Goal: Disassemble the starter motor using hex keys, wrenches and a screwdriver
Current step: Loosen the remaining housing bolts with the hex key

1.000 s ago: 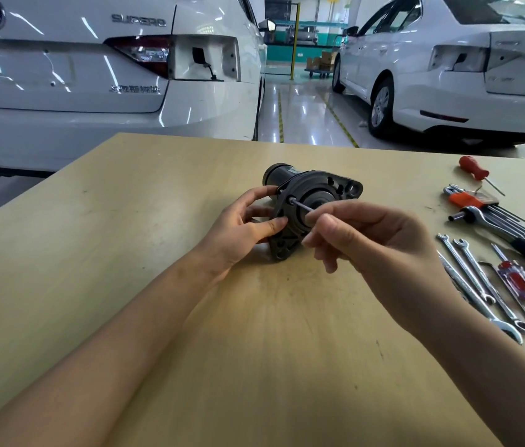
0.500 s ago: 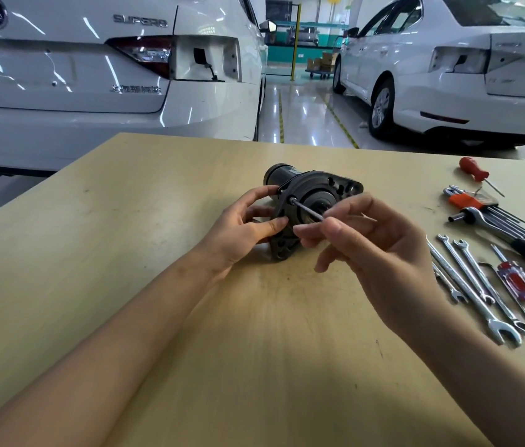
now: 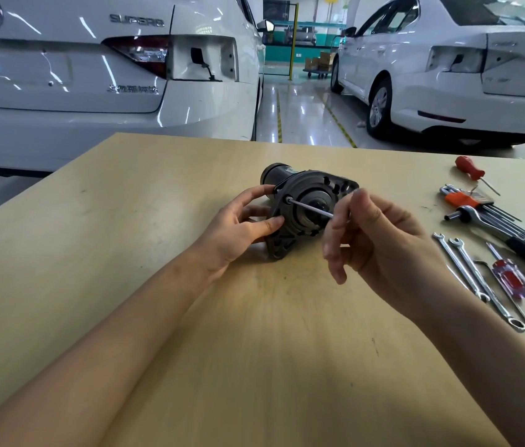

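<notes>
A dark starter motor [image 3: 311, 191] lies on its side mid-table, its round front housing facing me. My left hand [image 3: 238, 230] grips the housing's left edge, thumb on its face and fingers behind it. A thin silver hex key [image 3: 311, 208] has its tip seated in a bolt at the housing's upper left. My right hand [image 3: 374, 240] pinches the key's near end, which is hidden between the fingers.
Along the wooden table's [image 3: 125, 253] right side lie a hex key set in an orange holder [image 3: 461, 200], a ratchet wrench [image 3: 506, 240], two combination wrenches [image 3: 477, 275], and two red-handled screwdrivers [image 3: 470, 167] [image 3: 512, 279]. Two white cars [image 3: 93, 75] stand behind.
My right hand has turned at the wrist, its fingers rotating upward around the hex key while the tip stays in the bolt. The left hand and motor have not moved.
</notes>
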`<state>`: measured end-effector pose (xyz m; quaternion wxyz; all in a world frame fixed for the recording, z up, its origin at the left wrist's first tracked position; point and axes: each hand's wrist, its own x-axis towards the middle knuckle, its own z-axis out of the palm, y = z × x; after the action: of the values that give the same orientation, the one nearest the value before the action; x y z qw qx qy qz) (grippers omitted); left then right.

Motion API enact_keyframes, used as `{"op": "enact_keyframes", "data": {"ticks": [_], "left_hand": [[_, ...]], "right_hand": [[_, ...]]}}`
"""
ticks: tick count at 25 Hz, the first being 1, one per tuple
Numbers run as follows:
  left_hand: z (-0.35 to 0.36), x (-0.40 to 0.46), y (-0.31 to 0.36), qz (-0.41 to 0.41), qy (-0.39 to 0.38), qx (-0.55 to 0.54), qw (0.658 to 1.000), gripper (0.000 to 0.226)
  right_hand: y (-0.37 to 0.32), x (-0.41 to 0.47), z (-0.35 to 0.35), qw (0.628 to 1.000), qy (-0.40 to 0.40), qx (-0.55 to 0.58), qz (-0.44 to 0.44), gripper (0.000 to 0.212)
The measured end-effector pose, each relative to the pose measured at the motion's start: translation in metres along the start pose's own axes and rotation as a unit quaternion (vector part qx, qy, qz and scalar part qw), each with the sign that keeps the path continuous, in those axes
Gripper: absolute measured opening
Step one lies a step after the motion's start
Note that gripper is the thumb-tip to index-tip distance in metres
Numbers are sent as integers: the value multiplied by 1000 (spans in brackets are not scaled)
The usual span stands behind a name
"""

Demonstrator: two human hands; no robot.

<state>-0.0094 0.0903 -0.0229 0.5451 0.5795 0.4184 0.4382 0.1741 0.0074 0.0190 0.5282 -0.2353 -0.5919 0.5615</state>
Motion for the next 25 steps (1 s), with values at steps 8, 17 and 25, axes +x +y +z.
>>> {"op": "enact_keyframes", "data": {"ticks": [8,17,25], "left_hand": [[-1,-1,-1,13,3,10,1000,48],[1,-2,0,20,9,10,1000,47],[5,-7,3,39,19,28,999,48]], "right_hand": [[-5,-4,4,987,-16,-148,63,10],[-3,-5,2,990,19,-133,-46,25],[1,-3,-2,994,-46,-90,-38,27]]}}
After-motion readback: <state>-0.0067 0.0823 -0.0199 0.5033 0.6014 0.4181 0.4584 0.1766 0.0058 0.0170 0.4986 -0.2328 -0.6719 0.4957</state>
